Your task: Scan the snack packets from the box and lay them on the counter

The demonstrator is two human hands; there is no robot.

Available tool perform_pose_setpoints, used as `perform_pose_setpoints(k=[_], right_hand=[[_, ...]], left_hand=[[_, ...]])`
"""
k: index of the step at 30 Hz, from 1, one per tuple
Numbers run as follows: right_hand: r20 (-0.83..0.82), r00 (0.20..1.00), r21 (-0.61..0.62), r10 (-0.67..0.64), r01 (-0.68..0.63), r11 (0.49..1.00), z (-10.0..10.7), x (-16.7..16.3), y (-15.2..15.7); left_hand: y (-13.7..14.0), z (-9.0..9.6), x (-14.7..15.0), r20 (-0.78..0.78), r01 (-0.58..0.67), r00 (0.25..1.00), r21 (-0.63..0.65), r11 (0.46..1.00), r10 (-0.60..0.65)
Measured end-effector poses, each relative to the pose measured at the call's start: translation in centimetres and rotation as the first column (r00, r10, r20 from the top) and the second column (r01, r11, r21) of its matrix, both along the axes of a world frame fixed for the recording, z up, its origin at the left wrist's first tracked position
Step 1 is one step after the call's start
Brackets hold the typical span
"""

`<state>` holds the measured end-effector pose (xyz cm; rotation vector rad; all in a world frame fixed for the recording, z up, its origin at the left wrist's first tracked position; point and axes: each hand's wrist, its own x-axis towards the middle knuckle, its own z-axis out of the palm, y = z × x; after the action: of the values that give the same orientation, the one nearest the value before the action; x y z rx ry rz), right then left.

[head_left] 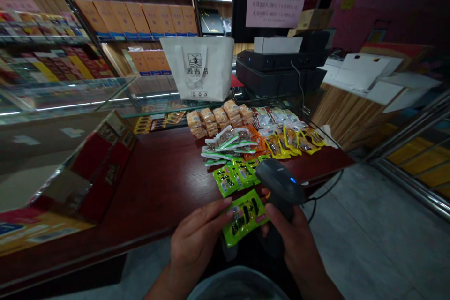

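Note:
Between thumb and fingers my left hand [197,234] pinches a green snack packet [244,218] by its left side. My right hand [293,232] is wrapped round the handle of a dark barcode scanner [279,185], which shows a small blue light. The right thumb lies by the packet's right edge; whether it presses on it I cannot tell. Just beyond the hands, more green packets [227,180] lie on the dark red counter [165,173]. Behind them are white-and-green packets [228,145], an orange packet [256,143], yellow packets [290,140] and clear-wrapped cakes [220,117].
An open cardboard box [101,168] stands on the left of the counter. A white paper bag [200,68] rests on the glass case behind, left of a black register [281,75]. A cable [312,208] hangs at the right edge. Stocked shelves [140,18] line the back.

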<state>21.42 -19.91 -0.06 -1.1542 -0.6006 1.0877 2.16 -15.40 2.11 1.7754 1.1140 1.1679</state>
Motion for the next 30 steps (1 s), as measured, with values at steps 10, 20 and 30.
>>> perform_pose_setpoints(k=[10, 20, 30], right_hand=[[0.098, 0.986, -0.036, -0.136, 0.14, 0.99, -0.4, 0.1, 0.3], [0.093, 0.983, -0.024, -0.157, 0.159, 0.987, -0.9, 0.2, 0.7], [0.141, 0.99, 0.031, -0.021, 0.017, 0.999, -1.4, 0.9, 0.6]], left_hand=[[-0.3, -0.2, 2.6, 0.436, 0.201, 0.89, -0.634, 0.746, 0.131], [-0.8, -0.6, 4.1, 0.496, 0.272, 0.861, -0.636, 0.722, 0.113], [1.1, 0.8, 2.5, 0.3, 0.15, 0.954, -0.548, 0.823, 0.027]])
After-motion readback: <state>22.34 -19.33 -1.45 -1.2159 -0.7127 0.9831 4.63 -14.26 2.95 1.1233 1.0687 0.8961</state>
